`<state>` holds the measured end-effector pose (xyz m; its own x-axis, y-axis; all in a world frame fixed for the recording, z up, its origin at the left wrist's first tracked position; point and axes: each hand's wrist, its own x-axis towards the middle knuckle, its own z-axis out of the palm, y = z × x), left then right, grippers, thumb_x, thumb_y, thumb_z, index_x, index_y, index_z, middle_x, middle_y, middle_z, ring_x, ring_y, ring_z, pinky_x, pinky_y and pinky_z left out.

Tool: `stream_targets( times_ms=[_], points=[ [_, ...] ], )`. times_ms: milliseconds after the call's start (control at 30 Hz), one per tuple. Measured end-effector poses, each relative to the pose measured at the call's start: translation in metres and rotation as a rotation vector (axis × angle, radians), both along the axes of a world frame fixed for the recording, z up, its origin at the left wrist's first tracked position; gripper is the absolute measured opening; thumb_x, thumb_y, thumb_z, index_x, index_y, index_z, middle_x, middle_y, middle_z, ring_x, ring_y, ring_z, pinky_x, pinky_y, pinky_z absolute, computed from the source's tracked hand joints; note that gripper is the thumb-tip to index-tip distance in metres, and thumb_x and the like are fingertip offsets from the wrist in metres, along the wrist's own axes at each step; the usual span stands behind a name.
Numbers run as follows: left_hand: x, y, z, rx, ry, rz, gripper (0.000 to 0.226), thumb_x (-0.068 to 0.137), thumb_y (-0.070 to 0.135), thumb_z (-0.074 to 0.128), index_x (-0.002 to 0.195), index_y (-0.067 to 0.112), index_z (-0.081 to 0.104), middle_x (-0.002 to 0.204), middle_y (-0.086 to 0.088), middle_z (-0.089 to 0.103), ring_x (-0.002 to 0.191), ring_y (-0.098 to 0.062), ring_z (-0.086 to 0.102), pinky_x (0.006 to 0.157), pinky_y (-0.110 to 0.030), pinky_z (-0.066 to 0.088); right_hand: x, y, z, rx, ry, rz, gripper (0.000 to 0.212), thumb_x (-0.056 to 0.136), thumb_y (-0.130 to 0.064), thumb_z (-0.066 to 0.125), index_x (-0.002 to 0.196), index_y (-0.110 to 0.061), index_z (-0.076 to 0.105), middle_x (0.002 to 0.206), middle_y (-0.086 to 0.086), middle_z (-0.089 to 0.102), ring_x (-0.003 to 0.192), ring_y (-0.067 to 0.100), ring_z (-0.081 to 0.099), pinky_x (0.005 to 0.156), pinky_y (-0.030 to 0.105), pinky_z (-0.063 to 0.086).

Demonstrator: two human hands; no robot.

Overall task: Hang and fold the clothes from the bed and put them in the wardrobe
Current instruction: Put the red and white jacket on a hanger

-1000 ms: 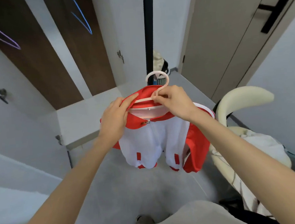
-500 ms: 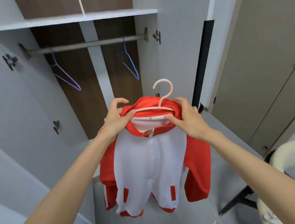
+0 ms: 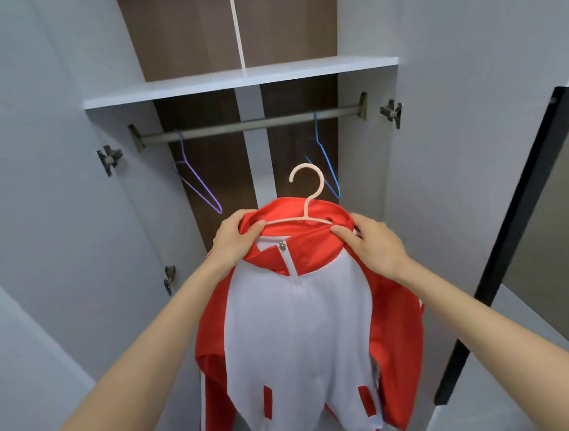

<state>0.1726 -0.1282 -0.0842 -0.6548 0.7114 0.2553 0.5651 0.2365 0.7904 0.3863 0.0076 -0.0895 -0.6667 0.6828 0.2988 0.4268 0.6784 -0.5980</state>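
Now jacket (image 3: 300, 334) hangs between left hand (image 3: 235, 242) and right hand (image 3: 373, 243).

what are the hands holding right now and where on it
The red-and-white jacket on its pink hanger: the left hand grips the collar's left side, the right hand its right.

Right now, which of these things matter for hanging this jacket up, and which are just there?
In the job: red and white jacket, pink hanger inside its collar, left hand and right hand gripping the collar, wardrobe rail.
Just there: purple hanger and blue hanger bare on the rail, white shelf, door hinge.
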Motion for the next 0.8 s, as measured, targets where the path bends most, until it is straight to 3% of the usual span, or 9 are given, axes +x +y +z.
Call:
stream_targets(
  times_ms=[67,167,300,400,467,600,800],
  points=[
    [-0.020,0.025,0.006,0.046,0.016,0.028,0.036,0.096,0.023,0.057,0.130,0.014,0.055,0.126,-0.002,0.059,0.119,-0.020,0.054,0.095,-0.025,0.042,-0.026,0.024,0.009,0.008,-0.005,-0.016,0.040,0.096,-0.052,0.044,0.085,-0.015,0.053,0.078,-0.002,0.059,0.086,0.031,0.059,0.070,0.039,0.044],
    [-0.048,0.065,0.015,0.053,-0.054,0.037,0.043,0.097,0.022,0.053,0.139,0.015,0.046,0.134,-0.003,0.055,0.122,-0.016,0.051,0.094,-0.024,0.041,-0.066,0.066,0.023,-0.060,-0.003,-0.066,0.038,0.098,-0.047,0.045,0.096,-0.011,0.059,0.092,0.005,0.064,0.094,0.032,0.059,0.074,0.037,0.043],
    [-0.089,0.112,0.018,0.072,-0.102,0.033,0.040,0.097,0.018,0.054,0.137,0.018,0.049,0.126,0.000,0.061,0.116,-0.011,0.055,0.088,-0.020,0.044,-0.119,0.119,0.037,-0.357,0.164,-0.053,0.032,0.098,-0.035,0.049,0.099,-0.006,0.062,0.101,0.013,0.067,0.099,0.033,0.062,0.086,0.041,0.049],
    [-0.115,0.143,0.021,0.079,-0.089,0.037,0.037,0.097,0.015,0.052,0.134,0.017,0.052,0.126,-0.001,0.061,0.109,-0.006,0.055,0.069,-0.003,0.044,-0.160,0.148,0.043,-0.457,0.245,-0.050,0.029,0.099,-0.028,0.048,0.103,-0.003,0.062,0.104,0.016,0.065,0.100,0.032,0.062,0.084,0.038,0.048],
    [-0.126,0.159,0.026,0.090,-0.029,0.034,0.037,0.097,0.013,0.052,0.133,0.016,0.054,0.128,-0.002,0.061,0.113,-0.012,0.057,0.079,-0.006,0.042,-0.183,0.162,0.045,-0.451,0.269,-0.063,0.029,0.100,-0.028,0.048,0.102,-0.002,0.060,0.103,0.016,0.064,0.096,0.031,0.060,0.080,0.036,0.046],
    [-0.161,0.194,0.036,0.077,0.192,0.037,0.044,0.097,0.014,0.052,0.141,0.015,0.045,0.140,-0.005,0.051,0.130,-0.019,0.047,0.104,-0.028,0.038,-0.228,0.200,0.043,-0.470,0.311,-0.092,0.023,0.101,-0.028,0.046,0.097,-0.008,0.057,0.093,0.007,0.059,0.090,0.023,0.057,0.073,0.029,0.041],
    [-0.233,0.250,0.037,-0.076,0.547,0.025,0.055,0.098,0.023,0.051,0.149,0.019,0.032,0.152,-0.004,0.035,0.141,-0.021,0.032,0.111,-0.037,0.032,-0.291,0.248,0.036,-0.534,0.391,-0.128,0.021,0.102,-0.025,0.043,0.095,-0.012,0.057,0.096,0.008,0.062,0.090,0.022,0.058,0.078,0.031,0.045]
  ],
)
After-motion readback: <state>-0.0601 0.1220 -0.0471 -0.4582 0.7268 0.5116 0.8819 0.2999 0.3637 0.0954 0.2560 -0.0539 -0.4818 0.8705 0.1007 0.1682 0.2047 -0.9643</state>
